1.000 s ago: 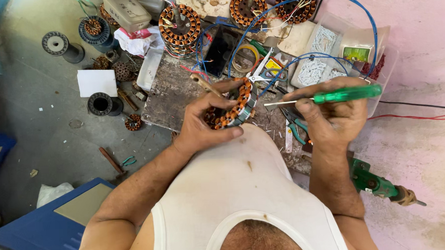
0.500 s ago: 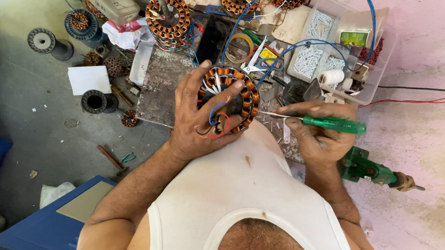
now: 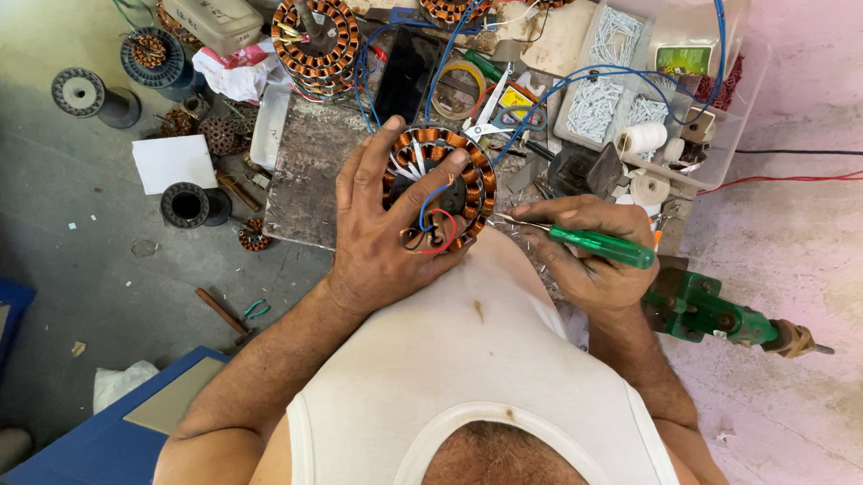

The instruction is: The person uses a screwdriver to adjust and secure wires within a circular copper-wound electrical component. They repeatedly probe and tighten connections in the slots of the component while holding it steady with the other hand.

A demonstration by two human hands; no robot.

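My left hand (image 3: 381,237) grips a round motor stator (image 3: 445,177) wound with copper coils, held tilted against my chest, with blue, red and white wires at its centre. My right hand (image 3: 587,255) holds a green-handled screwdriver (image 3: 597,246); its thin metal tip points left and touches the stator's right rim.
Several more copper-wound stators (image 3: 314,32) lie at the top with blue wires (image 3: 502,84). A clear tray (image 3: 735,93) holds screws and thread spools. A green hand drill (image 3: 711,313) lies at my right. Black spools (image 3: 185,204), a white card (image 3: 174,163) and blue boxes (image 3: 91,451) sit left.
The stator has been turned flat-face up and drawn in close to my chest. The screwdriver has dropped from level over the bench to the stator's right rim.
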